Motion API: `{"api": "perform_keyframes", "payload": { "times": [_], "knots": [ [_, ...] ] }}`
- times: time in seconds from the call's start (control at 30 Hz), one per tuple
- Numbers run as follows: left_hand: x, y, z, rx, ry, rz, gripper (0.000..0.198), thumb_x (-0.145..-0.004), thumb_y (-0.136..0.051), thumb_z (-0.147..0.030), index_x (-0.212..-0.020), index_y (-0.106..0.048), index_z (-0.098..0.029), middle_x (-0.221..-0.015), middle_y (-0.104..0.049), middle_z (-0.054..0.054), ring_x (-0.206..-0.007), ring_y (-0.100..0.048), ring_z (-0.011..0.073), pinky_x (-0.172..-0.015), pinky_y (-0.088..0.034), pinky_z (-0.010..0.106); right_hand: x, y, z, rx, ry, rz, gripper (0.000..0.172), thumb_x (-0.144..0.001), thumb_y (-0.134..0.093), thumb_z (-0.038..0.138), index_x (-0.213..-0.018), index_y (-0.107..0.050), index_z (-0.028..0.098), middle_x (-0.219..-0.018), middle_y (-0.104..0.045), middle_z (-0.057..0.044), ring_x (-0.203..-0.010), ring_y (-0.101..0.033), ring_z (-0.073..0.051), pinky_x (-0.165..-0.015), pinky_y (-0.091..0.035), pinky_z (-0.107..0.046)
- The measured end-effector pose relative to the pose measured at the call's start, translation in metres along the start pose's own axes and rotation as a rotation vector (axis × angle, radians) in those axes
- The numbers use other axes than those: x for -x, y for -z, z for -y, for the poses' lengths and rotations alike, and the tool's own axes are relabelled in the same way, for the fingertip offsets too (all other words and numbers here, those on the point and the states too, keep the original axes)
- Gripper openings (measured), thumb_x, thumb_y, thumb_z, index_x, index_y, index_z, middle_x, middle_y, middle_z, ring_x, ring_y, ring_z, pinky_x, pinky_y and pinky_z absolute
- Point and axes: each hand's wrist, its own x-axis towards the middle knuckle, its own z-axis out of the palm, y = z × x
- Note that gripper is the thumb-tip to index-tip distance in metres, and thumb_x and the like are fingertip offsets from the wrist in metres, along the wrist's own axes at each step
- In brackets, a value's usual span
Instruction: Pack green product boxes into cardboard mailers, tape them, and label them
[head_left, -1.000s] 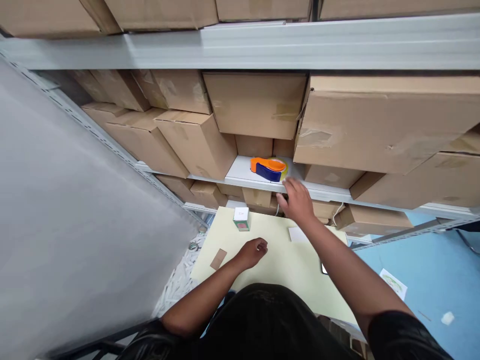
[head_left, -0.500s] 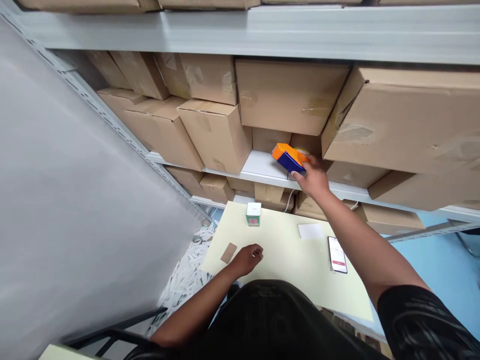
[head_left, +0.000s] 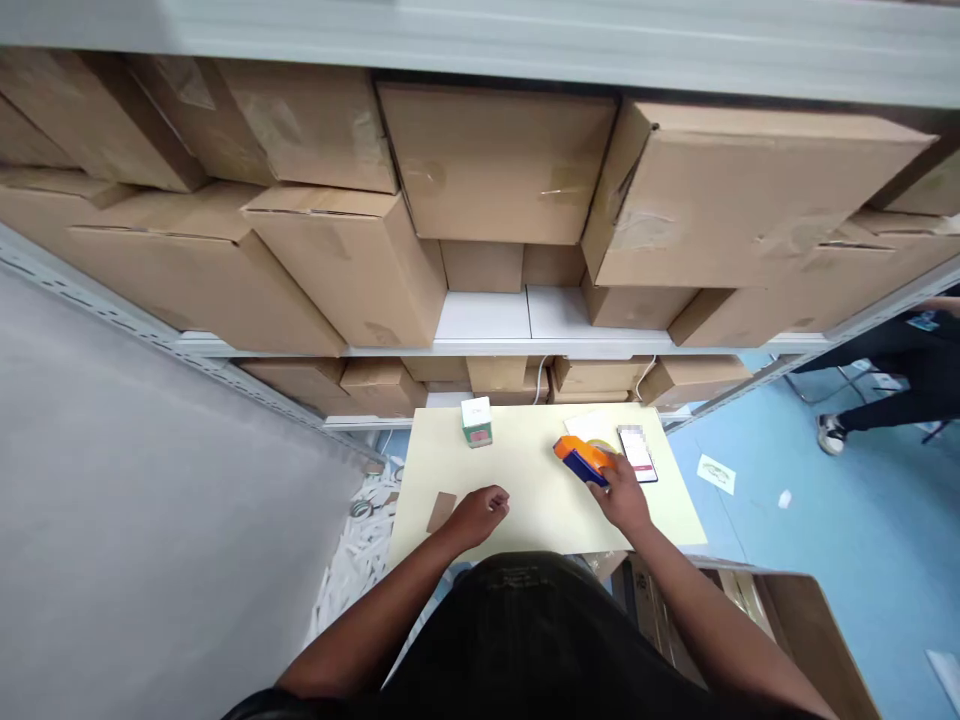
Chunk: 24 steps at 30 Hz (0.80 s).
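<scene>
My right hand (head_left: 621, 495) grips an orange and blue tape dispenser (head_left: 583, 460) low over the pale yellow table (head_left: 540, 500), beside a phone (head_left: 637, 452) and a white card (head_left: 589, 425). My left hand (head_left: 481, 510) rests on the table as a loose fist; whether it holds anything is hidden. A small brown cardboard piece (head_left: 441, 511) lies just to its left. A small white and green box (head_left: 476, 421) stands at the table's far edge.
Grey metal shelving (head_left: 487, 345) packed with brown cartons (head_left: 495, 165) rises behind the table. White paper strips (head_left: 352, 560) litter the floor at left. An open carton (head_left: 795, 625) sits at lower right. Another person's legs (head_left: 877, 400) show at the right.
My right hand took the tape dispenser off the shelf and brought it down to the table beside the phone. My left hand stayed in place.
</scene>
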Motion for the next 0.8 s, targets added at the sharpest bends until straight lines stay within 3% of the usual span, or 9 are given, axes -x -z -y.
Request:
{"api": "perform_keyframes", "payload": {
  "times": [0.13,0.3,0.4,0.53,0.8],
  "knots": [
    [0.007,-0.007,-0.001,-0.034,0.026,0.005,0.024,-0.088,-0.057,-0.033,-0.103,-0.071,-0.020,-0.107,-0.076,0.007,-0.100,-0.071,0.0232,-0.088,-0.053,0.031,0.010,-0.046,-0.025,0.016,-0.175,0.064,0.024,-0.082,-0.067,0.032,-0.103,-0.076,0.024,-0.150,-0.051,-0.007,-0.145,-0.040,-0.034,-0.119,-0.041,-0.044],
    [0.022,-0.014,0.003,-0.064,0.039,-0.010,0.021,-0.088,-0.057,-0.031,-0.101,-0.070,-0.021,-0.104,-0.076,0.006,-0.097,-0.071,0.0221,-0.086,-0.052,0.030,0.007,-0.068,-0.040,0.049,-0.177,0.135,0.022,-0.081,-0.066,0.022,-0.099,-0.078,0.027,-0.154,-0.047,-0.004,-0.149,-0.032,-0.034,-0.117,-0.040,-0.047],
    [0.030,-0.014,0.010,-0.064,0.049,-0.027,0.020,-0.087,-0.057,-0.030,-0.100,-0.070,-0.021,-0.104,-0.076,0.006,-0.096,-0.071,0.0221,-0.086,-0.053,0.030,0.010,-0.067,-0.040,0.081,-0.130,0.112,0.034,-0.077,-0.066,0.020,-0.108,-0.076,0.029,-0.155,-0.047,-0.004,-0.147,-0.033,-0.034,-0.118,-0.036,-0.049],
    [0.040,-0.008,0.019,-0.039,0.048,-0.044,0.021,-0.087,-0.057,-0.031,-0.101,-0.070,-0.020,-0.104,-0.076,0.007,-0.096,-0.071,0.0228,-0.086,-0.053,0.031,0.030,-0.055,-0.026,0.076,-0.168,0.052,0.050,-0.076,-0.064,0.027,-0.126,-0.066,0.023,-0.155,-0.045,-0.009,-0.140,-0.044,-0.034,-0.115,-0.040,-0.046],
    [0.057,0.012,0.031,-0.003,0.001,-0.078,0.021,-0.086,-0.058,-0.031,-0.099,-0.070,-0.020,-0.104,-0.076,0.008,-0.096,-0.071,0.0234,-0.085,-0.053,0.033,0.086,-0.034,0.015,-0.010,-0.325,-0.022,0.051,-0.087,-0.052,0.045,-0.126,-0.062,0.012,-0.148,-0.048,-0.021,-0.135,-0.050,-0.036,-0.112,-0.044,-0.049]
  ]
}}
